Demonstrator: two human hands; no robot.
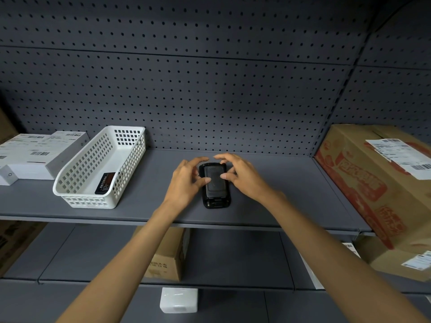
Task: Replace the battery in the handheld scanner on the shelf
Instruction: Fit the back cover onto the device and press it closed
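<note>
- Head view: a black handheld scanner (215, 185) lies back-up on the grey shelf (279, 183), near its front edge.
- Left hand (186, 180) presses its thumb on the scanner's back, its other fingers spread and lifted, grasping nothing.
- Right hand (242, 176) does likewise from the right side, thumb on the back.
- Left of them stands a white basket (77, 178) holding a black battery (106, 183).
- At far right sits a cardboard box (377, 183).
</note>
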